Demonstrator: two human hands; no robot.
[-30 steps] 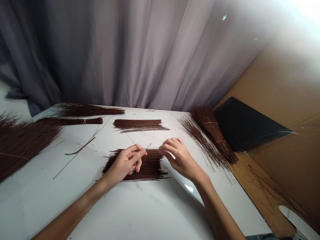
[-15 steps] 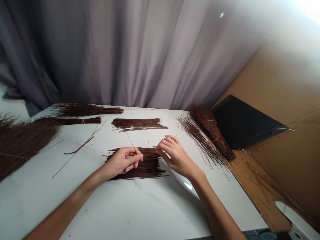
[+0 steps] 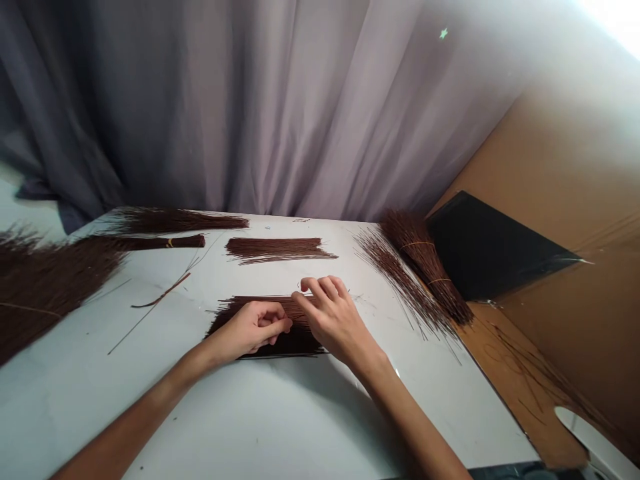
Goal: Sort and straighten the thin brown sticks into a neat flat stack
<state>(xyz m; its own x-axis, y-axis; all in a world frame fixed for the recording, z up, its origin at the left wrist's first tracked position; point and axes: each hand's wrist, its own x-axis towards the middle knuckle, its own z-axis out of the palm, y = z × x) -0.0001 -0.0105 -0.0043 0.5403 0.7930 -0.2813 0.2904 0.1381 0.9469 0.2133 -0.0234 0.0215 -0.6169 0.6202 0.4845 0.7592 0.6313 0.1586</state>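
Note:
A flat layer of thin dark brown sticks (image 3: 300, 339) lies on the white table (image 3: 280, 413) in front of me. Over its left half, my left hand (image 3: 257, 327) is closed with thumb and fingertips pinched together. Whatever is in that pinch cannot be made out against the dark sticks. My right hand (image 3: 327, 317) hovers at the layer's right side, its fingers bent and spread, thumb apart from the index finger, with nothing visible between them. Farther back lies a smaller row of trimmed sticks (image 3: 277, 249).
Loose sticks (image 3: 400, 280) and a tied bundle (image 3: 435, 273) line the right edge. At left are a bushy bundle (image 3: 45, 293), a yellow-banded bundle (image 3: 187, 241) and another bundle (image 3: 200, 220). A brown strip (image 3: 165, 293) lies near them. Behind hangs a grey curtain (image 3: 260, 107).
The thin stick that stood up from my left hand's pinch is no longer visible. My right hand has shifted left and its fingers have spread. The view has moved slightly.

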